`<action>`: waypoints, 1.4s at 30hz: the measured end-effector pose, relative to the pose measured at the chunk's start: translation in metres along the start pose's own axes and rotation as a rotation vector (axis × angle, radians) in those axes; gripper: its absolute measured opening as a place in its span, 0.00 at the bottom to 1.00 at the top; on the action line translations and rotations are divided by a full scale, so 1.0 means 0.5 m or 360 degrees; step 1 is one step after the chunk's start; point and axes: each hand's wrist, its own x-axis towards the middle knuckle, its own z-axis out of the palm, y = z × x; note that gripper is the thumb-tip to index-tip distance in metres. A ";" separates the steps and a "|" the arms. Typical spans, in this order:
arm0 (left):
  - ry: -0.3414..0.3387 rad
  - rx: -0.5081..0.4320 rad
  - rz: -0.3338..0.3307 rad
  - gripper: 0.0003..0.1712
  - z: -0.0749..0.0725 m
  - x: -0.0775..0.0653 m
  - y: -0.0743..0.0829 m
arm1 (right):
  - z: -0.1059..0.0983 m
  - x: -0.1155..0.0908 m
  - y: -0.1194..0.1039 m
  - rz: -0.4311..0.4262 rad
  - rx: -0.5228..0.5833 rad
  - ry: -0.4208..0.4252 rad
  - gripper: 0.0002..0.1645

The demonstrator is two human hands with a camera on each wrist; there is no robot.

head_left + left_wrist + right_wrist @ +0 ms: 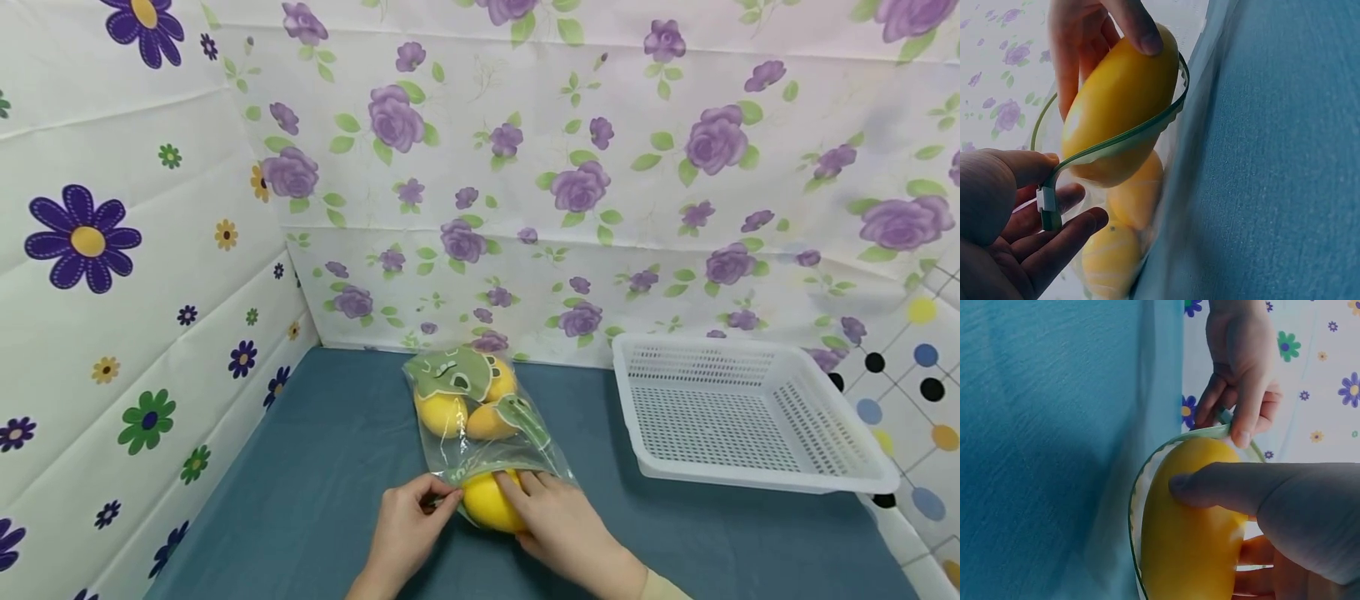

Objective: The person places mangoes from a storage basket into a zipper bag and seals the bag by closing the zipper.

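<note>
A clear zip bag (472, 457) with a green cartoon print lies on the table, its green-edged mouth toward me. Several yellow-orange mangoes (442, 414) show inside it. In the bag's mouth sits another yellow mango (487, 502), partly within the green rim (1129, 132). My right hand (558, 521) grips this mango, thumb on one side and fingers on the other. With thumb and fingers, my left hand (412, 521) pinches the left corner of the bag's mouth, beside the white slider (1046, 199). The mouth is spread around the mango in both wrist views.
A white mesh plastic basket (750, 479) stands to the right of the bag. Blue-grey cloth covers the table (315, 467). Flower-printed sheets hang behind (525, 167) and on the left (97, 350).
</note>
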 end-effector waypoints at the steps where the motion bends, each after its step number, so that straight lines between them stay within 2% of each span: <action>1: -0.0002 -0.0002 0.0002 0.07 0.000 0.000 0.000 | 0.003 0.002 0.001 -0.0006 -0.0009 -0.0003 0.48; 8: -0.0036 0.0003 -0.0011 0.07 -0.002 -0.001 -0.005 | 0.023 0.007 0.010 -0.0015 0.0018 -0.0086 0.44; 13: -0.0042 -0.0014 -0.0012 0.06 -0.002 -0.002 -0.007 | 0.031 0.004 0.014 -0.0008 0.0043 -0.0079 0.42; 18: -0.0038 -0.0021 -0.0006 0.07 -0.001 -0.002 -0.007 | 0.036 -0.006 0.015 -0.0062 0.0123 -0.0074 0.50; 21: -0.0042 -0.0023 -0.0006 0.07 -0.001 -0.001 -0.006 | 0.041 -0.008 0.016 -0.0088 0.0132 -0.0068 0.51; 27: -0.0043 -0.0021 -0.0011 0.07 -0.001 -0.001 -0.005 | 0.057 0.005 0.021 -0.0121 -0.0031 -0.0051 0.49; 34: -0.0024 -0.0018 0.0007 0.07 -0.001 -0.001 -0.004 | 0.068 0.031 0.029 -0.0160 -0.0117 0.0147 0.43; 42: 0.0005 -0.0016 0.0021 0.09 -0.001 -0.003 -0.006 | 0.078 0.048 0.033 -0.0166 -0.0249 0.0194 0.38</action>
